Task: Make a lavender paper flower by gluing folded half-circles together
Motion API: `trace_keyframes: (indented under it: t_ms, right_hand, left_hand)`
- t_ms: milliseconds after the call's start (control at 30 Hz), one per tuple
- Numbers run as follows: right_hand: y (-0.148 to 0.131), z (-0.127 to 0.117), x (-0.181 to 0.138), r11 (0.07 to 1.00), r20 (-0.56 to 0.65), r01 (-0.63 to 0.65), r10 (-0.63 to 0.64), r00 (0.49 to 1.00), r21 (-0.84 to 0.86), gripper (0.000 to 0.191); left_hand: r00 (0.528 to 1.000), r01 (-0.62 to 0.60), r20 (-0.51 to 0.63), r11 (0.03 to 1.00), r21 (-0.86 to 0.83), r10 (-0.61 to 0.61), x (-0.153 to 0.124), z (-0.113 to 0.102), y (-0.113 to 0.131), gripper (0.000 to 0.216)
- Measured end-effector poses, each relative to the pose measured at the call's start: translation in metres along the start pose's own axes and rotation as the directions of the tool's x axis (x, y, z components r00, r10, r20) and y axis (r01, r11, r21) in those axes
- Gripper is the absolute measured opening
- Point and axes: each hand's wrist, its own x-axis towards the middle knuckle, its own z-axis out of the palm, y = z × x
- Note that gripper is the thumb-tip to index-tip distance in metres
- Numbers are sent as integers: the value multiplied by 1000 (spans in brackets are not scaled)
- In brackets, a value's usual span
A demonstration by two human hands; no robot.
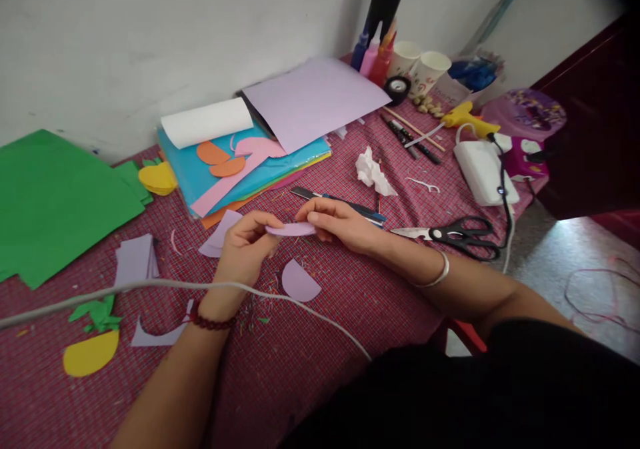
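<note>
My left hand [244, 245] and my right hand [336, 221] both pinch a small lilac paper piece [291, 229], held edge-on just above the red checked tablecloth [310, 342]. The left fingers grip its left end, the right fingers its right end. A lilac half-circle cutout [300, 281] lies flat on the cloth just below the hands. More lilac scraps [220, 234] lie behind my left hand, and a small stack of lilac pieces [134, 260] lies to its left.
Black scissors [453, 232] lie right of my right hand. A stack of coloured sheets [250, 155], green paper [50, 202], a yellow glue gun [470, 119], a white box [483, 169], cups [430, 69] and bottles [373, 55] sit further back. A grey cord [150, 285] crosses my left wrist.
</note>
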Motion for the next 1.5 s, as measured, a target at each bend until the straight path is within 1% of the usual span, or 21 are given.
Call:
trace_keyframes:
  t_ms: [67, 167, 233, 300, 400, 467, 533, 667, 733, 767, 833, 900, 933, 1000, 1067, 1133, 1233, 1300, 1400, 1467, 1500]
  right_hand:
    - [1, -1, -1, 996, 79, -82, 84, 993, -27, 30]
    - [3, 1, 0, 982, 198, -182, 168, 966, 57, 33]
    - [6, 3, 1, 972, 158, -187, 164, 974, 141, 38]
    - [10, 5, 2, 974, 44, -133, 127, 991, 181, 41]
    - [15, 8, 4, 989, -81, -37, 49, 996, 142, 40]
    - [16, 10, 5, 997, -95, 8, 0, 995, 79, 37]
    - [17, 11, 5, 1000, -69, 25, -25, 997, 6, 30]
    - [15, 11, 3, 980, -9, 51, -54, 999, -191, 12]
    - [13, 12, -1, 912, 93, 119, -90, 992, -391, 7]
    - [11, 14, -3, 846, 168, 166, -92, 981, -506, 11]
    - [6, 17, -9, 677, 303, 256, -51, 952, -690, 30]
    - [2, 21, -14, 534, 382, 324, -3, 924, -781, 42]
    - [1, 24, -16, 487, 403, 346, 12, 915, -802, 42]
    - [0, 27, -18, 443, 419, 368, 19, 908, -817, 32]
    - [2, 28, -16, 469, 405, 356, 4, 914, -808, 16]
    - [3, 26, -13, 555, 375, 319, -14, 927, -768, 6]
    - [3, 13, -5, 705, 308, 217, 2, 951, -675, 12]
    - [0, 2, -1, 741, 239, 147, 19, 971, -655, 11]
    - [-3, -10, 2, 683, 148, 101, 11, 989, -723, 8]
    - [-3, -13, 1, 604, 151, 127, -11, 988, -786, 7]
    - [-2, -12, 1, 563, 161, 145, -22, 987, -813, 8]
  left_hand:
    - [999, -16, 42, 999, 33, 15, -1, 2, 0, 11]
    - [996, -30, 86, 997, 69, 24, -2, 7, 3, 18]
    - [999, -1, 50, 1000, 23, 0, -2, 11, 6, 22]
    - [999, 53, -4, 996, -78, -54, -1, 14, 8, 29]
    - [993, 111, -30, 986, -126, -116, 0, 18, 10, 35]
    - [993, 112, -31, 992, -52, -113, 0, 21, 10, 33]
    - [996, 79, -55, 996, 41, -76, 0, 21, 9, 30]
    - [977, -24, -204, 988, 151, 55, 8, 4, 8, 30]
    - [967, -16, -245, 982, 189, 62, 13, -10, 7, 38]
    - [969, 8, -243, 978, 210, 44, 16, -16, 6, 41]
    - [978, 63, -210, 964, 259, -8, 19, -24, 4, 44]
    - [985, 88, -166, 948, 307, -38, 20, -25, 3, 44]
    - [988, 88, -150, 940, 328, -40, 19, -25, 2, 44]
    - [990, 79, -136, 933, 352, -33, 19, -23, 1, 41]
    - [990, 91, -129, 932, 350, -48, 18, -22, 2, 41]
    - [989, 120, -120, 937, 327, -85, 17, -25, 5, 43]
    - [984, 178, -44, 933, 314, -173, 14, -32, 13, 48]
    - [964, 218, 72, 918, 331, -255, 11, -35, 18, 50]
    - [909, 232, 238, 889, 394, -342, 6, -35, 18, 49]
    - [904, 157, 264, 836, 525, -335, 4, -32, 16, 44]
    - [916, 90, 255, 777, 623, -311, 3, -30, 16, 42]
